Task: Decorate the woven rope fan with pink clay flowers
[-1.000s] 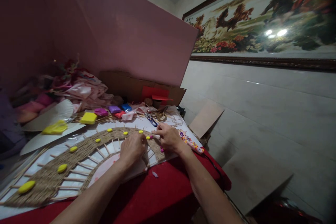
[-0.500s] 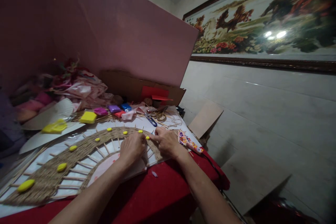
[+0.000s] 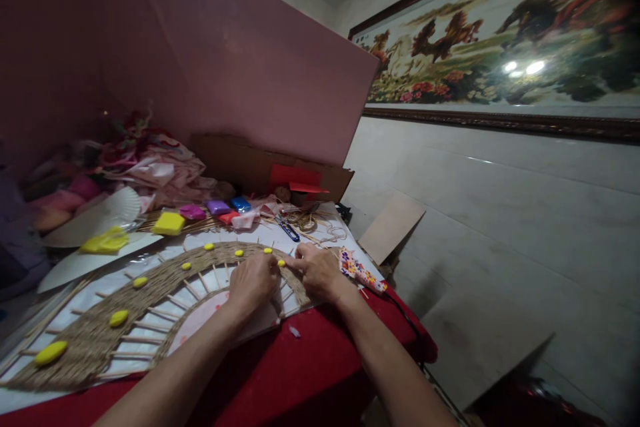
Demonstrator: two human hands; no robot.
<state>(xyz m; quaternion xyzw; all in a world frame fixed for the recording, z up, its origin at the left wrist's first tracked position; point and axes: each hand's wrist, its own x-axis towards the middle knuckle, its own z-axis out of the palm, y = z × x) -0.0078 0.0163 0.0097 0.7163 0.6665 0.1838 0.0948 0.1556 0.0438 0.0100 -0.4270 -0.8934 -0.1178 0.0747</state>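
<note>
A fan-shaped piece woven from brown cord (image 3: 165, 277) over thin wooden sticks lies across the table, with a pale pink half-round panel (image 3: 203, 317) at its inner edge. Flattened yellow clay pieces (image 3: 119, 318) dot the woven band in a row. Between my two hands sits one small yellow clay piece (image 3: 281, 263) near the band's right end. My left hand (image 3: 255, 280) is closed, its bent fingertips at the left side of this piece. From the right, my right hand (image 3: 319, 272) pinches at it with the index finger reaching forward; its other fingers are curled.
Dark blue snips (image 3: 289, 229) and coils of cord lie behind my hands. A flower-patterned glue gun (image 3: 363, 270) rests to the right. Packs of yellow (image 3: 169, 223), purple (image 3: 218, 207) and blue clay (image 3: 241, 204) line the back. Red cloth (image 3: 295, 373) covers the near table edge.
</note>
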